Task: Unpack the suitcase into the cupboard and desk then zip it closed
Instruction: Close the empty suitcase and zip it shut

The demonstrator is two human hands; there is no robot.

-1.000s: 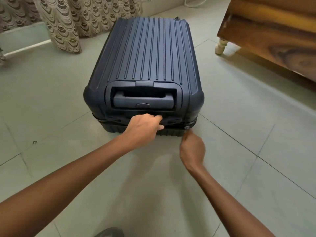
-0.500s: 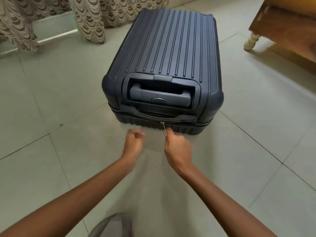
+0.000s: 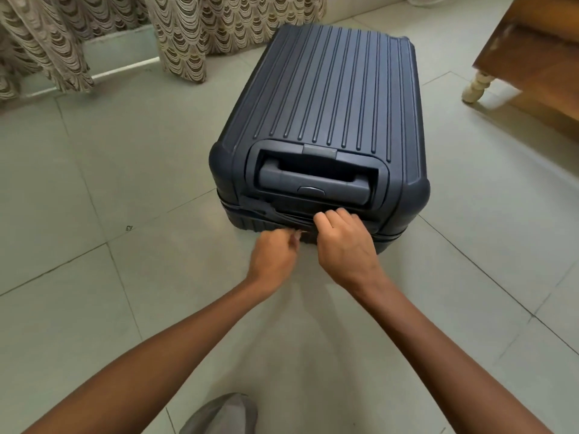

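Observation:
A dark blue ribbed hard-shell suitcase (image 3: pixel 332 89) lies flat on the tiled floor with both halves together. Its retracted pull handle (image 3: pixel 313 183) faces me. My left hand (image 3: pixel 274 258) is pinched shut at the zipper line on the near end, on what looks like a small zipper pull (image 3: pixel 298 234). My right hand (image 3: pixel 343 245) sits just to the right, its fingers curled over the black carry handle (image 3: pixel 291 218) on that end. The zipper track beneath both hands is hidden.
Patterned curtains (image 3: pixel 175 36) hang at the back left. A wooden piece of furniture with a cream turned leg (image 3: pixel 477 86) stands at the right. A grey-clad knee (image 3: pixel 222 415) shows at the bottom edge. Tiled floor surrounds the suitcase.
My right hand let go of the zipper pull and rose onto the carry handle. My left hand moved right and pinched at the zipper line where the pull was.

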